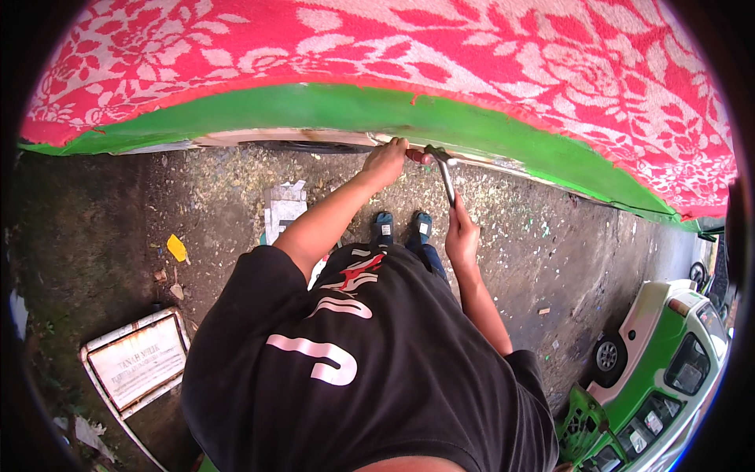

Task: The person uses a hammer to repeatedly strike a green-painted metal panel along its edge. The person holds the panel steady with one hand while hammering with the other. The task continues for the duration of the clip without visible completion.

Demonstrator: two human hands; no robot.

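My left hand (385, 163) is closed around a tool with a reddish-brown handle (418, 156), held against the lower edge of a green painted panel (330, 106). The tool's working end is hidden behind my fingers. In my right hand (462, 234) is a hammer (448, 179), gripped by its handle. The hammer's head is at the end of the reddish handle; I cannot tell whether they touch. Along the panel's lower edge runs a bare, pale strip (291, 136) without green paint.
A red-and-white floral cloth (472, 47) covers the panel's top. Paint flakes litter the ground (519, 259) around my shoes (383, 228). A framed sign (138, 362) stands at left, near a yellow scrap (177, 248). A green-and-white van (668, 354) is at right.
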